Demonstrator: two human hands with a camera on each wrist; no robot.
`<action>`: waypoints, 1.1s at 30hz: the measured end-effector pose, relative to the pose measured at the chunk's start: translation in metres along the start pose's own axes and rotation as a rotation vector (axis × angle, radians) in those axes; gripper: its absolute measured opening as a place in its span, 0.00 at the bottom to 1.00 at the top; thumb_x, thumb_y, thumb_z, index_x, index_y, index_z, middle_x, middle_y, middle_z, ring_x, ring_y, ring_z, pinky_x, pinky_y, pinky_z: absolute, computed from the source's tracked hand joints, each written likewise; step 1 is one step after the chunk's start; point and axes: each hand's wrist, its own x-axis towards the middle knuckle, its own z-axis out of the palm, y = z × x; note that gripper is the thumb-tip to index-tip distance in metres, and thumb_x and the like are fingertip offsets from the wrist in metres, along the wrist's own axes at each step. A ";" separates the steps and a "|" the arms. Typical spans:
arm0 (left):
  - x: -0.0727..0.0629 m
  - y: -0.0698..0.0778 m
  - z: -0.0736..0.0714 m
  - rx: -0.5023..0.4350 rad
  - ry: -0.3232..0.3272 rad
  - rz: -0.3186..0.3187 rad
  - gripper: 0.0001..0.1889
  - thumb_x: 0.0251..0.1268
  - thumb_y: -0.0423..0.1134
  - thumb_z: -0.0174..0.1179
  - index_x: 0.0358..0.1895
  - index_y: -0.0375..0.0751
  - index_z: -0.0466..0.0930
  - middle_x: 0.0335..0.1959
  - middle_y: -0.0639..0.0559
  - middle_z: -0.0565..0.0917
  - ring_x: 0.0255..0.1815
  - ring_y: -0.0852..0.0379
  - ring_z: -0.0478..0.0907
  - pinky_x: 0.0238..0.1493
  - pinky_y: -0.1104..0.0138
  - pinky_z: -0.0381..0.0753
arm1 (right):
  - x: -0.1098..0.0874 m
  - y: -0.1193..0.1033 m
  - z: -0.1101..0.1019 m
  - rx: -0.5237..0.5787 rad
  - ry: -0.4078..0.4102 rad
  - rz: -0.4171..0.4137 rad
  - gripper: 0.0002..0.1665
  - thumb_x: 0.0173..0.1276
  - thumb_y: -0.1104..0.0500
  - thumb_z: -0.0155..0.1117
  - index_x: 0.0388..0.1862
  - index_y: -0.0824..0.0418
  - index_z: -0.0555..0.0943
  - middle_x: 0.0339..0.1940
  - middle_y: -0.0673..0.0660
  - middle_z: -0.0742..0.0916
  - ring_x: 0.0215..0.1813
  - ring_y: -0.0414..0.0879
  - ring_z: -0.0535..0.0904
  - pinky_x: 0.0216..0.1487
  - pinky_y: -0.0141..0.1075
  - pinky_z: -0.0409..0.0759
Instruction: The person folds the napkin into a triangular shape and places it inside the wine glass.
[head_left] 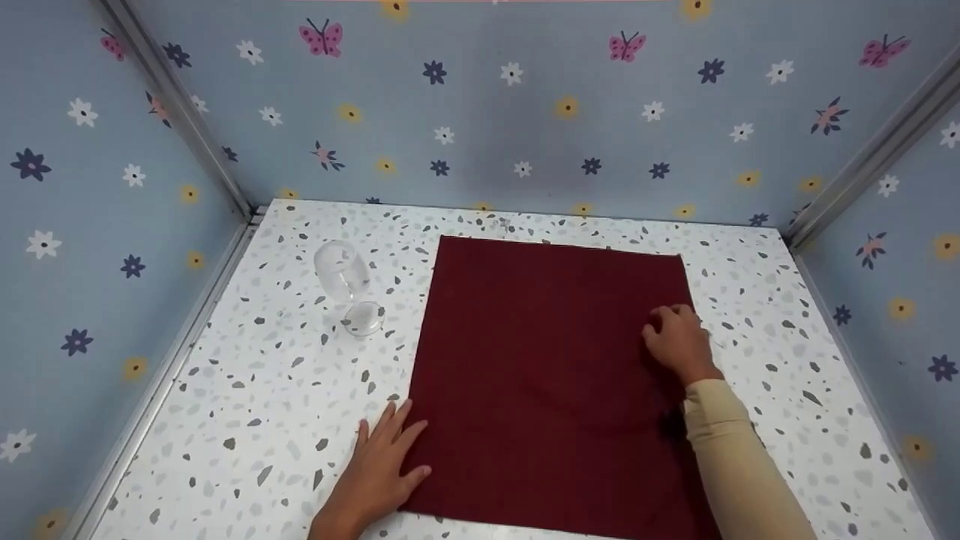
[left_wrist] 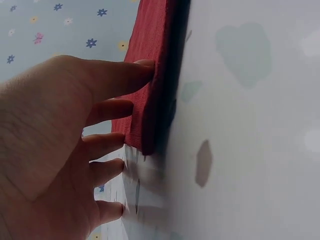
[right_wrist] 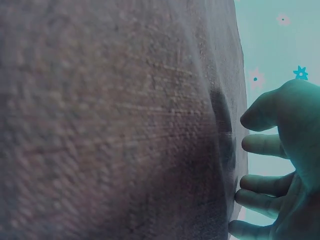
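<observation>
A dark red cloth (head_left: 540, 360) lies spread flat on the speckled table, with faint wrinkles in its lower right part. My left hand (head_left: 379, 465) rests at its lower left edge, fingers spread. In the left wrist view the thumb (left_wrist: 120, 77) lies on the edge of the cloth (left_wrist: 150, 90), while the lower fingers reach onto the table beside it. Over the right edge is my right hand (head_left: 679, 341), its fingers loosely bent. The right wrist view shows the fingers (right_wrist: 262, 185) apart and right at the cloth surface (right_wrist: 125, 120), pinching nothing.
A clear stemmed glass (head_left: 341, 270) stands left of the cloth, towards the back. The white speckled table (head_left: 247, 375) is bordered by blue flowered panels (head_left: 480, 97) at the back and both sides, with metal strips (head_left: 180, 105) at the corners.
</observation>
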 end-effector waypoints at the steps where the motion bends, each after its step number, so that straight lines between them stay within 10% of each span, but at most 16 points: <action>1: 0.000 0.000 0.000 0.000 0.001 -0.007 0.33 0.63 0.48 0.69 0.70 0.42 0.73 0.79 0.43 0.58 0.80 0.39 0.47 0.71 0.33 0.42 | 0.001 0.000 0.000 0.000 -0.001 0.001 0.23 0.71 0.57 0.58 0.58 0.71 0.80 0.60 0.76 0.75 0.60 0.71 0.72 0.54 0.70 0.68; 33: -0.008 -0.007 -0.001 -0.095 -0.012 -0.013 0.34 0.63 0.46 0.69 0.71 0.43 0.71 0.79 0.45 0.57 0.80 0.40 0.46 0.67 0.29 0.31 | 0.026 0.026 -0.005 -0.027 -0.016 0.123 0.34 0.71 0.55 0.53 0.71 0.74 0.67 0.68 0.84 0.64 0.65 0.80 0.61 0.61 0.73 0.59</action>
